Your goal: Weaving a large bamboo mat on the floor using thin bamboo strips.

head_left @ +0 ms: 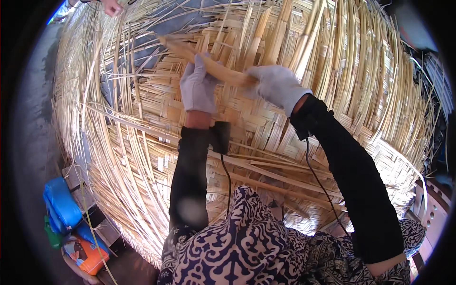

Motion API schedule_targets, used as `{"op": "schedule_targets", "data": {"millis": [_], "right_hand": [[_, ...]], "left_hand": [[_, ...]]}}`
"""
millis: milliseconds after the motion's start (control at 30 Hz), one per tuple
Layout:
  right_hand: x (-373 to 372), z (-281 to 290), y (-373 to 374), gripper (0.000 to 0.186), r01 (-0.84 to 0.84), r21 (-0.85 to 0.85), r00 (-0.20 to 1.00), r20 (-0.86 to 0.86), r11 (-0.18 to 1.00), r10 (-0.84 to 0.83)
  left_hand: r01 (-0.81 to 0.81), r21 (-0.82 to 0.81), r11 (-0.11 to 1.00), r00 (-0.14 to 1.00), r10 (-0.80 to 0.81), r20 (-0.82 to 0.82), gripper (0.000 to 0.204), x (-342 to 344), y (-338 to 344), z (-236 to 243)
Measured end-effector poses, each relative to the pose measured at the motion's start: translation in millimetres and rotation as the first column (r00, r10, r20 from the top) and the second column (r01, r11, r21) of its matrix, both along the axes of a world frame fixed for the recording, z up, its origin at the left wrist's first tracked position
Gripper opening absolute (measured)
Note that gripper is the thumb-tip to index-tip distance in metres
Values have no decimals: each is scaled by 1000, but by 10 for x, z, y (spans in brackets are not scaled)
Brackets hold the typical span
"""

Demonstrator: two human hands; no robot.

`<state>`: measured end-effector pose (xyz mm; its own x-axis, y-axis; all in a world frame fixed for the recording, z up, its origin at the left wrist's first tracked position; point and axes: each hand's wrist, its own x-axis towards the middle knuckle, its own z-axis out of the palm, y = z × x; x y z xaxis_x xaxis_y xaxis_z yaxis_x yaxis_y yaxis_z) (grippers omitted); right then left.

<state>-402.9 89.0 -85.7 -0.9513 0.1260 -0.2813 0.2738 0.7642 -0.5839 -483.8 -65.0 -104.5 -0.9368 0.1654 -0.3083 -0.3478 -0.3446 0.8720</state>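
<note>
A broad tan bamboo strip slants across in front of me, its far end reaching up to the left. My left hand, in a pale grey glove, is closed around its middle. At the strip's near right end, my right hand, gloved alike, grips it too and is slightly blurred. Both hands are over a large woven bamboo mat. Loose strips stick out from the weave around them.
Long unwoven strips spread over the left side. At the top left edge is another person's hand. A blue bag and an orange packet lie at lower left. Thin black cables run from my wrists.
</note>
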Motion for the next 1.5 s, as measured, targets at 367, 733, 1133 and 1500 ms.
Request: {"op": "schedule_targets", "data": {"millis": [367,733,1133,1500], "right_hand": [[163,-115,103,26,350,93,883,-366,932,-295],[220,-21,41,31,491,-213,747,-396,845,-534],[232,-3,3,29,619,-426,633,-226,660,-740],[-187,-130,134,23,208,-21,977,-35,978,-208]], "left_hand": [[159,-985,-65,548,-824,142,53,-222,495,-29],[400,-897,191,532,-845,57,60,-459,476,-167],[570,-714,406,593,-805,15,50,-291,618,79],[510,-156,846,821,-533,-205,44,-198,281,-49]]}}
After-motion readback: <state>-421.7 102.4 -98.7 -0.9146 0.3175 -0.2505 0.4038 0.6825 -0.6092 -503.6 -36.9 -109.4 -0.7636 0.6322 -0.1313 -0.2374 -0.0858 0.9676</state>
